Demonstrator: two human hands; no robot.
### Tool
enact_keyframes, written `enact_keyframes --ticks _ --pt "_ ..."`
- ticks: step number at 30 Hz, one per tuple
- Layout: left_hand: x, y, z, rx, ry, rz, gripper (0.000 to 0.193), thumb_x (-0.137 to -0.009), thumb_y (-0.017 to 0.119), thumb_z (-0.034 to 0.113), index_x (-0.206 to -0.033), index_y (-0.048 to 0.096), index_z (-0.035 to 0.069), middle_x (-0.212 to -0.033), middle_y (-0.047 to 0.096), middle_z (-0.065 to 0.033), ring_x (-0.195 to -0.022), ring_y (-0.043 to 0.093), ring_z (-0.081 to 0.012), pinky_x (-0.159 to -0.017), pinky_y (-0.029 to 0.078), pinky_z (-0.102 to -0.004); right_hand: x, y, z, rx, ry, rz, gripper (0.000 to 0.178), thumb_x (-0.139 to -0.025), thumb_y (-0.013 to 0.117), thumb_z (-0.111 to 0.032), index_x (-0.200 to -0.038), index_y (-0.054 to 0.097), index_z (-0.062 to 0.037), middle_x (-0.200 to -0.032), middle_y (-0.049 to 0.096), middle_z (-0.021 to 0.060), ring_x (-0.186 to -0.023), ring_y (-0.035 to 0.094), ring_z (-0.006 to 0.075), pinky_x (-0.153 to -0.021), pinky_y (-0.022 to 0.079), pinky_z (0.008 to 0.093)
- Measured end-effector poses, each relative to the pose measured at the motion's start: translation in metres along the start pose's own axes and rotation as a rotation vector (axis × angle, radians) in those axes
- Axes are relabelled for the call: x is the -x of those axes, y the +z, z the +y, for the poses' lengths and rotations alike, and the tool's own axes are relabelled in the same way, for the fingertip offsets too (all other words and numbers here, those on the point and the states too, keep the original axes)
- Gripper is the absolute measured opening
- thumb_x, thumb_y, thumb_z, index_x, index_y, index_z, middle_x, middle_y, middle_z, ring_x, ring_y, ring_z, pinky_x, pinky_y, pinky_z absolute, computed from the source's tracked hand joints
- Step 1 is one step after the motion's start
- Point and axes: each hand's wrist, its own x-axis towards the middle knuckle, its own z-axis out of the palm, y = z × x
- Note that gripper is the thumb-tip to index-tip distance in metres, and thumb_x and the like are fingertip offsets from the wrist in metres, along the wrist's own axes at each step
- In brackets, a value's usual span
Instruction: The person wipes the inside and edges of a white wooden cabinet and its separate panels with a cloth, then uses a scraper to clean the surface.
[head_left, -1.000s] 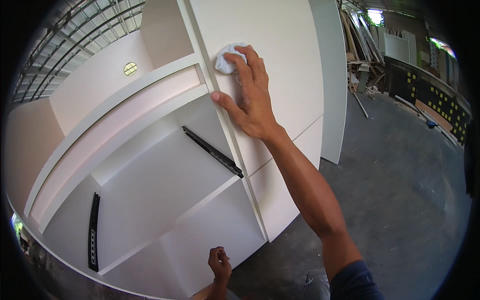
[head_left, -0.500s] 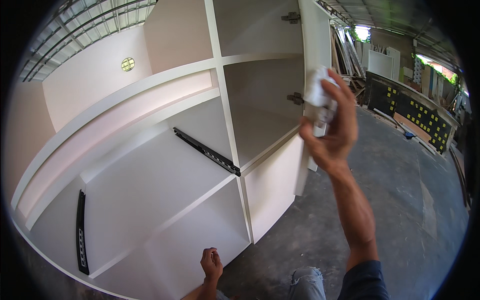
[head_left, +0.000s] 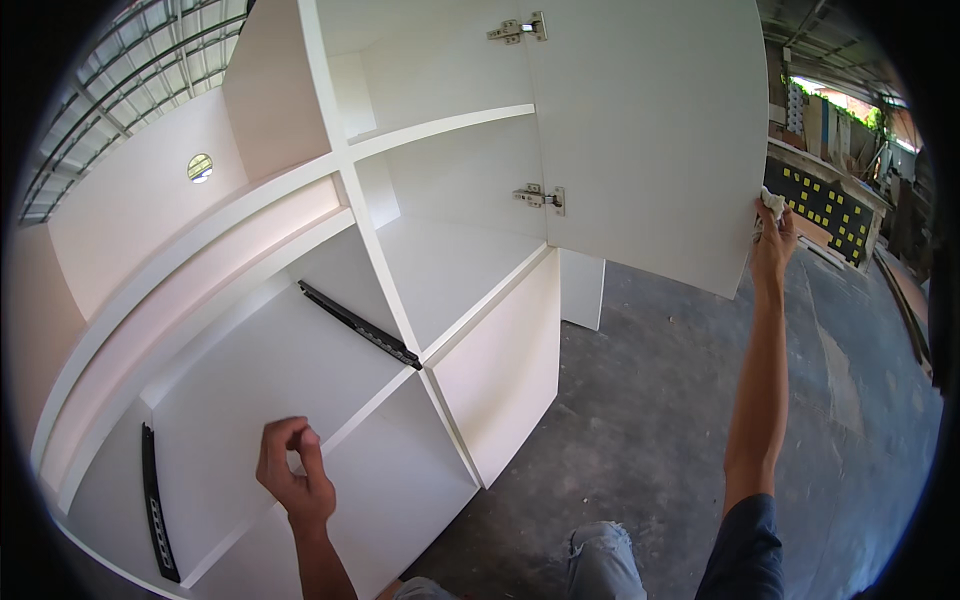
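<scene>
My right hand (head_left: 772, 250) is at the outer edge of a white cabinet door (head_left: 650, 130), its fingers closed on a crumpled white cloth (head_left: 772, 203). The cloth lies against the door's edge. The door stands swung out to the right, carried by an upper metal hinge (head_left: 518, 30) and a lower metal hinge (head_left: 540, 198). My left hand (head_left: 296, 475) hovers before the lower open compartment of the white cabinet (head_left: 365, 420). Its fingers curl in toward the thumb with nothing seen in them.
Black drawer slides, one on the left wall (head_left: 157, 500) and one on the divider (head_left: 360, 325), line the lower compartment. A closed lower door (head_left: 500, 370) sits below the shelves. A dark panel with yellow squares (head_left: 820, 210) leans far right on the grey concrete floor (head_left: 640, 420).
The cabinet door has swung outward to the right, now showing its broad inner face. My right hand has moved right and down with the cloth. My left hand has risen and shifted left.
</scene>
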Motion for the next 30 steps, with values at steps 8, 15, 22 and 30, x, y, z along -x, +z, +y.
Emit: enact_keyframes --ticks 8,15,22,30 --pt "-0.031 0.028 -0.005 -0.154 -0.21 -0.049 0.016 -0.096 0.058 -0.001 -0.112 0.063 -0.001 -0.097 0.065 -0.0094 -0.082 0.063 -0.0178 -0.067 0.049 -0.0291 0.105 0.033 -0.014 0.183 -0.29 0.57 0.025 -0.097 0.067 -0.011 -0.117 0.06 0.0023 -0.103 0.065 0.0079 -0.09 0.064 0.0144 -0.077 0.053 0.0258" --pt "-0.03 0.026 -0.017 -0.202 -0.31 -0.142 0.023 -0.093 0.059 -0.004 -0.115 0.061 -0.002 -0.107 0.063 -0.0132 -0.088 0.064 -0.0235 -0.069 0.051 -0.0339 0.357 0.222 -0.031 0.262 -0.38 -0.851 0.062 -0.063 0.078 -0.008 -0.123 0.06 -0.0095 -0.13 0.06 0.0103 -0.101 0.06 0.0323 -0.083 0.054 0.0406" --pt "-0.031 0.028 -0.012 -0.203 -0.373 -0.167 0.022 -0.093 0.059 -0.004 -0.115 0.062 -0.002 -0.109 0.064 -0.0127 -0.087 0.064 -0.0232 -0.069 0.051 -0.0339 0.416 0.258 -0.009 0.325 -0.453 -0.748 0.051 -0.075 0.084 -0.023 -0.121 0.066 -0.0096 -0.123 0.064 0.0057 -0.091 0.059 0.0253 -0.075 0.055 0.0339" --pt "-0.028 0.025 -0.016 -0.214 -0.314 -0.161 0.021 -0.094 0.059 -0.003 -0.115 0.062 -0.001 -0.11 0.065 -0.0132 -0.09 0.064 -0.0228 -0.071 0.051 -0.0337 0.413 0.239 -0.013 0.312 -0.413 -0.864 0.042 -0.075 0.084 -0.017 -0.112 0.067 -0.0074 -0.114 0.064 0.0052 -0.088 0.059 0.0244 -0.07 0.055 0.0346"
